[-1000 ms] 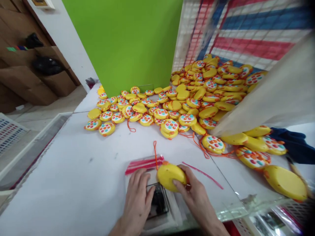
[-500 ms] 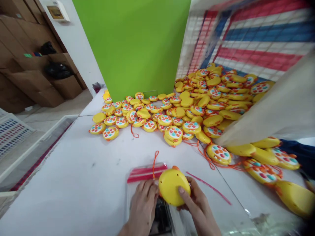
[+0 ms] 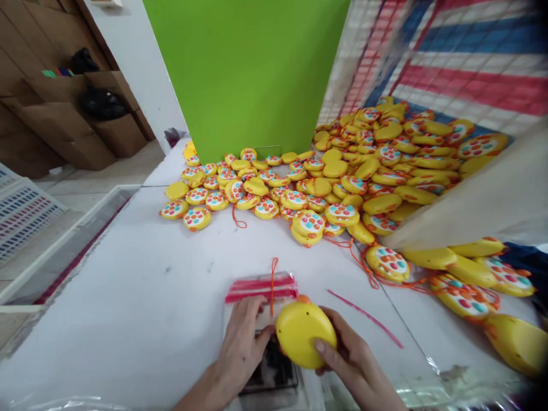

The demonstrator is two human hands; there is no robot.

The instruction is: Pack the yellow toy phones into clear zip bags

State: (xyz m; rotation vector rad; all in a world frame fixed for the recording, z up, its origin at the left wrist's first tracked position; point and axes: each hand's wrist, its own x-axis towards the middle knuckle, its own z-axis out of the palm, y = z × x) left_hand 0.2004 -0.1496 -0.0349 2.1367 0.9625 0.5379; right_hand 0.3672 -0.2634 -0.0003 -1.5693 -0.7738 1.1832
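My right hand (image 3: 355,365) curls around the yellow oval plastic toy (image 3: 305,342), near the table's front edge. My left hand (image 3: 242,348) lies on the clear red-striped plastic bag (image 3: 261,288), grip unclear. The thin orange cord (image 3: 272,285) could snag; the smooth shell could slip.

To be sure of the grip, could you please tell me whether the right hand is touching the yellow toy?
Touching: the head view shows a fingertip of the right hand pressed on the yellow toy.
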